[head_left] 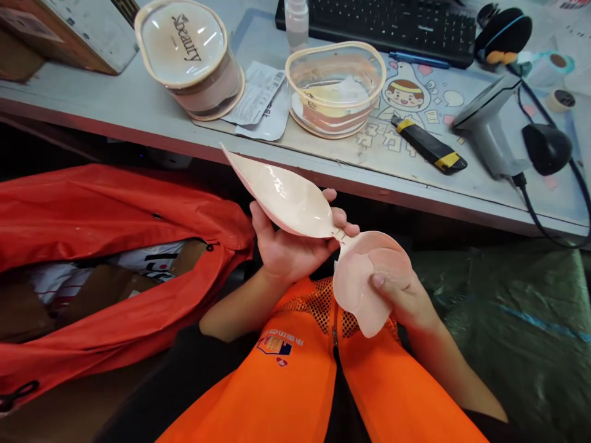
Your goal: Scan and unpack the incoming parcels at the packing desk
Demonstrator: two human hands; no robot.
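A glossy two-part leaf-shaped dish (286,194), cream inside and pink on the outside, spans both hands in front of the table edge. Its long pointed bowl rests on my left hand (295,252), palm up, with the thumb on the near side and fingertips showing past the far rim. At a narrow neck with small slits, this bowl meets a pink petal-shaped part (364,277) with a wavy edge. My right hand (401,292) grips that part, thumb on top and the other fingers hidden underneath.
On the table (258,146) stand a lidded container (203,92) marked "beauty" and an open clear container (337,98). A utility knife (429,144), barcode scanner (489,126) and keyboard (392,27) lie farther right. An open red bag (115,197) with packages is at left.
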